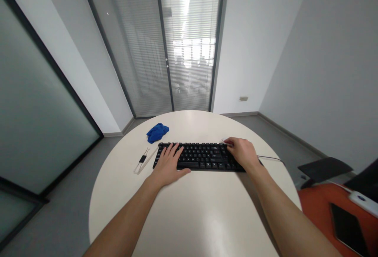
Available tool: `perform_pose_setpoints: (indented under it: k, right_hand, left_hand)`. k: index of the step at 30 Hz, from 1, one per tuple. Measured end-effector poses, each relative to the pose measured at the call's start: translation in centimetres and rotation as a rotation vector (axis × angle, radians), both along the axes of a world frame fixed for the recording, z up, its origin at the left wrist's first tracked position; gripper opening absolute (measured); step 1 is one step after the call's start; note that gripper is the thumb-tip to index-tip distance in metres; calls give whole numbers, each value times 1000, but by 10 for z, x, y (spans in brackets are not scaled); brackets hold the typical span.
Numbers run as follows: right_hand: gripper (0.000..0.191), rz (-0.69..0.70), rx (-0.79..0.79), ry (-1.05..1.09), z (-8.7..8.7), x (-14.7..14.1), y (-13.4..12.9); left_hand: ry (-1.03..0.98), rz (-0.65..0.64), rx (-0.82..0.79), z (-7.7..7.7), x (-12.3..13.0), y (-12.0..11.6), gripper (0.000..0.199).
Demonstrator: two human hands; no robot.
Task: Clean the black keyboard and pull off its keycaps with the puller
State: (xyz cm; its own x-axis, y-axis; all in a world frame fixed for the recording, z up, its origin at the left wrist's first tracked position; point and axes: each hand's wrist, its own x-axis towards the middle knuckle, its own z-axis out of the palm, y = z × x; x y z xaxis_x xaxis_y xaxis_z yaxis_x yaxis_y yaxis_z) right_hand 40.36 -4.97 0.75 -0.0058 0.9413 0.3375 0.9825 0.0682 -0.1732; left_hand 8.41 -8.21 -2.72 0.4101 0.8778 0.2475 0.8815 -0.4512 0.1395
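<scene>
To my left, a frosted glass panel (38, 91) stands in a black frame. Beyond it is a tall glazed partition (141, 52), light coming through its thin horizontal blinds, then smooth white walls (260, 32) with a small plate (243, 99) set low. The floor (72, 194) is grey.

The round table (183, 225) has a cream top with a soft gloss. Across it, left to right, I see a thin wire tool (143, 159) with a black block at its middle, a crumpled blue cloth (158, 133), and the long black keyboard (206, 156), rows of blocky keys, lying crosswise. The left hand (169, 166) lies over its left end, fingers spread, gripping nothing. Well apart, the right hand (242, 152) pinches a small white item (223, 141) by the far edge, mostly hidden in the fingers.

A thin dark cable (271, 157) runs out to the right. Past the table, an orange seat (317, 205) bears a flat, dark phone (350, 227) and a rounded white plastic device (364, 203).
</scene>
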Motion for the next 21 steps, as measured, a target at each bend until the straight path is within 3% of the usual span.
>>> perform_pose_setpoints:
  k: [9,17,21]
  right_hand:
    - [28,15,9,36,0,0,-1]
    - [46,-44,62,159,-8,2,4]
    - [36,-78,51,69,-13,2,8]
  left_hand:
    - [11,0,1,1,0,0,90]
    - [4,0,-4,0,0,1,91]
    - [-6,-4,3,0,-1,1,90]
